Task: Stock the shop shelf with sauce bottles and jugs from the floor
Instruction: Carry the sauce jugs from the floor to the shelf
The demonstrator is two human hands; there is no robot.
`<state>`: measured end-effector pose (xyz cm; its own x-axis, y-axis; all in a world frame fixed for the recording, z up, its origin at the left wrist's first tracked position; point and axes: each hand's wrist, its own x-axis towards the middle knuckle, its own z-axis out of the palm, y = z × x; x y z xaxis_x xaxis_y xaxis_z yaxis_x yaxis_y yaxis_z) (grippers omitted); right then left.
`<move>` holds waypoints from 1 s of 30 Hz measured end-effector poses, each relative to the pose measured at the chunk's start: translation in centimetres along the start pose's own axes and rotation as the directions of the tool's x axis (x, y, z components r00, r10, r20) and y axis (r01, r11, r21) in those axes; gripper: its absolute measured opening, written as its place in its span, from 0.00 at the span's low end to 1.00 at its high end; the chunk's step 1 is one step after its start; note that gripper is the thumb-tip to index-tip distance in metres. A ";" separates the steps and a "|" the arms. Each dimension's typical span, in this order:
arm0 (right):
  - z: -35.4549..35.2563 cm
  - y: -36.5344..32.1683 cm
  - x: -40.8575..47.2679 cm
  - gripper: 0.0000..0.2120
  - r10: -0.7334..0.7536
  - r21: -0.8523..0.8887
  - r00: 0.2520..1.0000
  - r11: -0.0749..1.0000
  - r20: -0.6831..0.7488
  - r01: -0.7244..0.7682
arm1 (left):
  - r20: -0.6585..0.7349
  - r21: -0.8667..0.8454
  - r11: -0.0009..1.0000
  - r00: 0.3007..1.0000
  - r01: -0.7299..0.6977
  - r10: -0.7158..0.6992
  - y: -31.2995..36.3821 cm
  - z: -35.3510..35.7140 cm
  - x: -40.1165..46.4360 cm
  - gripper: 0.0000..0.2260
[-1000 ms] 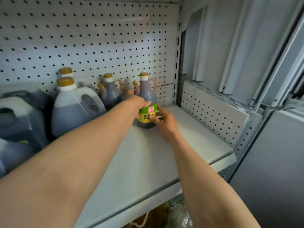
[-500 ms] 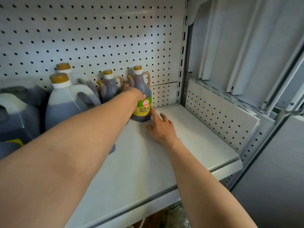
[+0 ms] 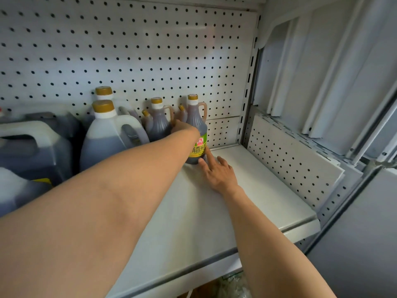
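Standing upright on shelf [image 3: 247, 203], dark sauce bottle [image 3: 196, 125], green label, left hand [image 3: 184, 127] gripping it, right hand [image 3: 219, 173] fingers spread against base.

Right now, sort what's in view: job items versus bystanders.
Job: green-labelled sauce bottle, held by left hand, touched by right hand; second bottle; gold-capped jugs; shelf.
Bystanders: pegboard; leaning white panels.

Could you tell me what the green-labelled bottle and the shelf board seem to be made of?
Green-labelled bottle: probably clear glossy plastic, since the dark liquid shows through and the handle is moulded on. Shelf board: likely painted metal, smooth pale matte surface with a thin folded edge.
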<state>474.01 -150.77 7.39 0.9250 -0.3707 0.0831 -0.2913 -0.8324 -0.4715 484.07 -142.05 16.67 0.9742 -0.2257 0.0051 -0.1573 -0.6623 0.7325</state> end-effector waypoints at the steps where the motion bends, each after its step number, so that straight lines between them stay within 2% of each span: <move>1: -0.2 0.0 -0.2 0.29 -0.004 0.037 1.000 0.999 -0.005 0.004 | 0.028 -0.080 0.997 1.000 -0.005 0.007 -0.8 -0.6 -0.4 0.23; 2: -0.5 -0.1 -0.6 0.28 -0.008 0.085 1.000 0.996 -0.022 0.010 | 0.012 0.007 1.000 1.000 -0.007 0.007 -0.9 -0.4 -1.1 0.23; 4: -0.9 0.0 -1.8 0.27 0.010 0.204 0.996 0.979 -0.092 0.009 | -0.047 -0.022 0.994 0.993 0.108 -0.109 0.1 -0.4 -2.1 0.22; 5: -1.1 0.1 -2.6 0.27 0.035 0.251 0.990 0.968 -0.135 0.000 | -0.015 -0.014 0.991 0.991 0.131 -0.131 0.1 -0.7 -2.9 0.22; 7: -1.8 0.5 -4.5 0.25 0.090 0.266 0.975 0.963 -0.204 -0.033 | 0.048 0.013 0.998 0.997 0.061 -0.062 -0.7 -1.0 -4.2 0.23; 9: -2.6 1.2 -6.6 0.23 0.159 0.254 0.957 0.962 -0.242 -0.096 | 0.152 -0.070 0.997 0.988 0.033 -0.022 -2.0 -1.1 -5.6 0.25; 12: -3.8 2.0 -10.5 0.22 0.282 0.271 0.922 0.940 -0.264 -0.210 | 0.309 -0.139 0.990 0.950 0.002 0.041 -4.0 -1.3 -8.1 0.36; 14: -4.2 1.8 -13.2 0.22 0.331 0.263 0.909 0.928 -0.254 -0.264 | 0.398 -0.182 0.983 0.913 -0.015 0.087 -5.1 -1.4 -10.0 0.39; 21: -4.9 -2.5 -23.6 0.25 0.442 0.203 0.851 0.895 -0.282 -0.398 | 0.514 -0.139 0.964 0.816 -0.226 0.265 -8.9 -3.6 -17.5 0.33; 26: -2.9 -8.4 -32.5 0.28 0.516 0.143 0.777 0.854 -0.360 -0.500 | 0.583 -0.102 0.880 0.689 -0.463 0.430 -12.9 -7.6 -23.3 0.34; 30: -0.1 -14.4 -39.3 0.30 0.584 0.102 0.709 0.795 -0.394 -0.598 | 0.618 -0.142 0.807 0.585 -0.573 0.525 -17.3 -10.6 -27.9 0.33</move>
<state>441.78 -124.25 10.98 0.3896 -0.9118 0.1297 -0.7600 -0.3978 -0.5139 461.37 -116.72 11.05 0.3873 -0.9213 -0.0337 -0.6626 -0.3036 0.6847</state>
